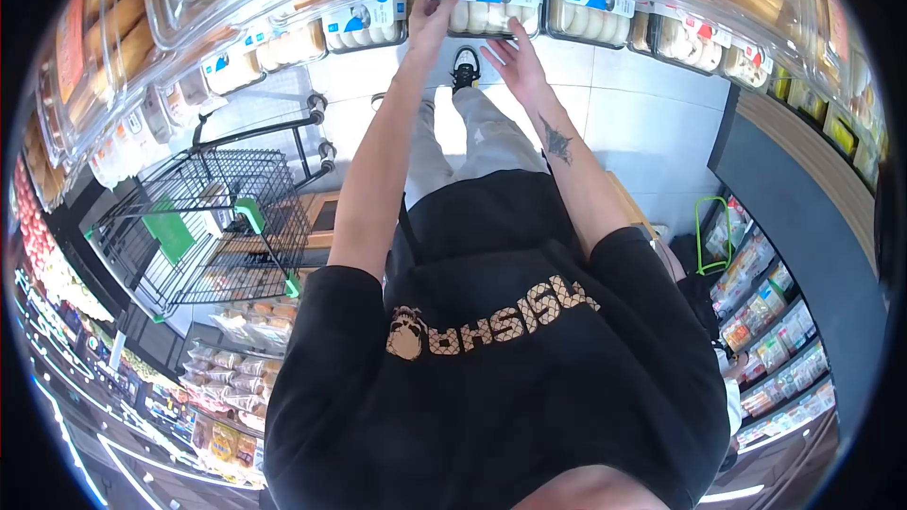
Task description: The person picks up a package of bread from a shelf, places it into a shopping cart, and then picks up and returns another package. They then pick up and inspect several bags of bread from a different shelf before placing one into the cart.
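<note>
My left hand (433, 17) reaches forward to a shelf edge and grips the left end of a clear pack of pale round buns (491, 11) with a blue and white label. My right hand (515, 59) hovers just below that pack, palm up and fingers apart, holding nothing; its forearm has a dark tattoo. More bun packs (364, 26) with the same labels line the shelf on both sides. My black T-shirt, grey trousers and a black shoe (465, 66) show below my arms.
A black wire shopping cart (217, 217) with green parts stands close on my left on the white tiled floor. Bagged bread (236, 368) lies on a low shelf at lower left. Shelves of packaged goods (770, 340) and a green handle (710, 227) are on my right.
</note>
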Demonstrator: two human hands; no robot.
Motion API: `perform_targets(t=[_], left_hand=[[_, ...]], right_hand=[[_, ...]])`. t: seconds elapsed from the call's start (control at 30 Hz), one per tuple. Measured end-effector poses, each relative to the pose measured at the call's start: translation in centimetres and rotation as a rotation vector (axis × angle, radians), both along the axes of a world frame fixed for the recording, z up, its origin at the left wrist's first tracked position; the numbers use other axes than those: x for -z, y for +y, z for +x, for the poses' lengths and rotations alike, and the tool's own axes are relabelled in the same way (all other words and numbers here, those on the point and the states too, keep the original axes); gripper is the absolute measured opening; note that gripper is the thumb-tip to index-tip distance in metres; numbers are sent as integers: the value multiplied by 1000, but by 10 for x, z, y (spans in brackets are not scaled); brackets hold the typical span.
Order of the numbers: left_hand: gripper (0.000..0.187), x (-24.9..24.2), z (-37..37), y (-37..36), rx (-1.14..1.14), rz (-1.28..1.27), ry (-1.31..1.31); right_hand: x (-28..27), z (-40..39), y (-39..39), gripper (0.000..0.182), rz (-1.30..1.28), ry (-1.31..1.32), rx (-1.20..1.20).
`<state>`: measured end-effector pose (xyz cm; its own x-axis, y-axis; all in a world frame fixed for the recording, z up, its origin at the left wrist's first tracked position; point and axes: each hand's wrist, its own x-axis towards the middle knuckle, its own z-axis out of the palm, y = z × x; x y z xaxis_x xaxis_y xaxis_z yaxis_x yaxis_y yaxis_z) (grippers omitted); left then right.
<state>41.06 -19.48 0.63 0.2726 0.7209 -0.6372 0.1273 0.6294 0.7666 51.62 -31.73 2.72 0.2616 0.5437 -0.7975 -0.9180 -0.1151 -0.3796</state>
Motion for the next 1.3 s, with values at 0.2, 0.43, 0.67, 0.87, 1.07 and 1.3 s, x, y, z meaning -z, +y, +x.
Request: perform_targets(t=[0.2,0.43,0.67,0.87,1.07,1.3], left_hand=[[86,16,-63,4,-769,-570,85],[91,67,-110,26,-686,-477,-84],[58,84,-103,16,-428,-443,-81],[43,103,-107,-24,-153,-221,-56],[38,-15,-167,-98,-502,-123,242],[37,-63,-313,-171,-919,-245,2]], right_hand=[[2,-4,2,97,-20,74,93],[40,-65,13,52,-170,-62,-440],[58,-110,97,31,-146,153,-354],[68,-120,81,18,-170,-22,-483],[45,-190,31,20,-61,-173,-1135],[1,-296,36,35,284,-775,-1884]])
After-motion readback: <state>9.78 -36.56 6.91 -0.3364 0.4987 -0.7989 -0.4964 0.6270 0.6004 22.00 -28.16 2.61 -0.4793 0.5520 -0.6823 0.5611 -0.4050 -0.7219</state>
